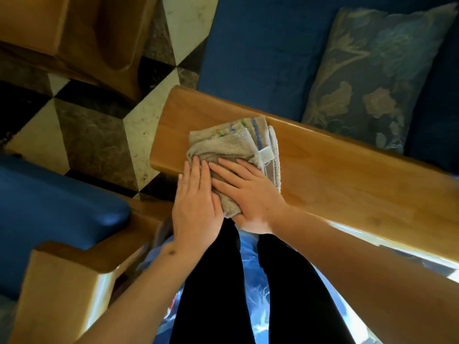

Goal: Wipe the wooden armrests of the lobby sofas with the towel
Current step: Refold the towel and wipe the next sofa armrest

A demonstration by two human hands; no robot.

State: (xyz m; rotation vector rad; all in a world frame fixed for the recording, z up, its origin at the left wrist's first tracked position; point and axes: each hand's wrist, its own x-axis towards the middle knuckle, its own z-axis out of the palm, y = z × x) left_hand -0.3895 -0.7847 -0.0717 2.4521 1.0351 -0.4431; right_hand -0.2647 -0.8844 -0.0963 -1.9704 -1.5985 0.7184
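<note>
A folded beige towel [231, 142] with coloured stripes lies on the flat top of a wooden armrest [335, 165], close to its left end. My left hand [196, 202] presses flat on the towel's near left edge, fingers together. My right hand [250, 194] lies flat on the towel beside it, thumb curled under the near edge of the cloth. Both hands touch each other over the towel. The armrest runs from the middle of the view out to the right.
Beyond the armrest is a blue sofa seat [260, 53] with a floral cushion [367, 73]. Another blue seat [49, 207] and wooden armrest [57, 289] stand at lower left, a third wooden piece [74, 33] at top left. Checkered stone floor [99, 125] lies between. My dark legs are below.
</note>
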